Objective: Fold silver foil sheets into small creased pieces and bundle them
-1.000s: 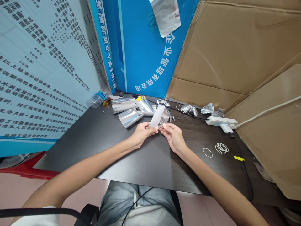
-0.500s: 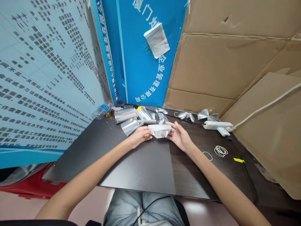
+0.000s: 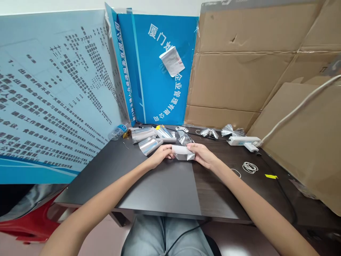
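Observation:
Between my hands is a folded silvery sheet (image 3: 183, 153), pale along its top edge and shiny below, held just above the table. My left hand (image 3: 163, 155) grips its left end with bent fingers. At the right end, my right hand (image 3: 201, 154) pinches it between thumb and fingers. Right behind the sheet lies a fringed silver bundle (image 3: 185, 139). Curled silver sheets (image 3: 149, 145) rest behind my left hand, one of them beside a yellow-marked roll (image 3: 163, 132).
A plastic bottle (image 3: 117, 132) lies at the back left. Further right are silver fringed pieces (image 3: 232, 130), a power strip (image 3: 244, 141) with cables, white rings (image 3: 250, 168) and a yellow strip (image 3: 271, 176). Blue panels and cardboard (image 3: 226, 81) wall the table (image 3: 160, 192).
My right hand has closed onto the right end of the silvery sheet, its fingers less spread than before. The camera view has tilted up.

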Motion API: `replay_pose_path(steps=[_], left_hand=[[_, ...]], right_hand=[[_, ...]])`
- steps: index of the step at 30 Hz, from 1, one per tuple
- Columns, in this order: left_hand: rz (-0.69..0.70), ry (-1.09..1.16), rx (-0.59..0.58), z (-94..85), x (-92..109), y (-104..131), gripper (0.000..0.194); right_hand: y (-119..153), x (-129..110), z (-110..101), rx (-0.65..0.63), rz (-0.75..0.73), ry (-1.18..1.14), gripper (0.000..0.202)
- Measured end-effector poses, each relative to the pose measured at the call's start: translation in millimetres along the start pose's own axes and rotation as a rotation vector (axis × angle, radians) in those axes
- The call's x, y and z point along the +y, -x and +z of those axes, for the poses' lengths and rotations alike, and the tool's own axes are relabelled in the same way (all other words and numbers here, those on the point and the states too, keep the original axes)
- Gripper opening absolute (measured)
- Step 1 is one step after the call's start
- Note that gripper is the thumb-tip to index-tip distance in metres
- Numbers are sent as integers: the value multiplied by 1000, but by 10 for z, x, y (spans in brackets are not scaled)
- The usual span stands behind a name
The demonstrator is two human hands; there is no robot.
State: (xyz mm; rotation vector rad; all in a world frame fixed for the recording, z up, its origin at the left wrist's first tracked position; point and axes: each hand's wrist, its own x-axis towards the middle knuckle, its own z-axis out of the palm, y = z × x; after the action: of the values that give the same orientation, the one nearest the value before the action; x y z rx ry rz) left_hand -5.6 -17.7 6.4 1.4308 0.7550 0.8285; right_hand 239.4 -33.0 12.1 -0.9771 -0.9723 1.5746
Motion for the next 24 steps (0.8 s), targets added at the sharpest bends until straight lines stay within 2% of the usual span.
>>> replay_pose_path(steps=[4, 8, 12, 17, 20, 24], left_hand=[[-32, 55, 40, 70, -9, 12, 57], [-30, 94, 41, 81, -47, -2, 60], [-15, 128, 80, 52, -91, -14, 63], [50, -17, 141, 53, -83, -5, 59], [95, -88, 149, 64, -57, 12, 56], [121, -116, 146, 85, -42, 27, 54]], right_hand=[[30, 53, 53, 40, -70, 29, 45], [62, 78, 123, 24, -100, 64, 50], [75, 68, 145, -24, -48, -4, 48], [61, 40, 82, -112, 53, -5, 31], [58, 33, 63, -155, 57, 18, 35], [72, 26, 77, -114, 35, 25, 41]])
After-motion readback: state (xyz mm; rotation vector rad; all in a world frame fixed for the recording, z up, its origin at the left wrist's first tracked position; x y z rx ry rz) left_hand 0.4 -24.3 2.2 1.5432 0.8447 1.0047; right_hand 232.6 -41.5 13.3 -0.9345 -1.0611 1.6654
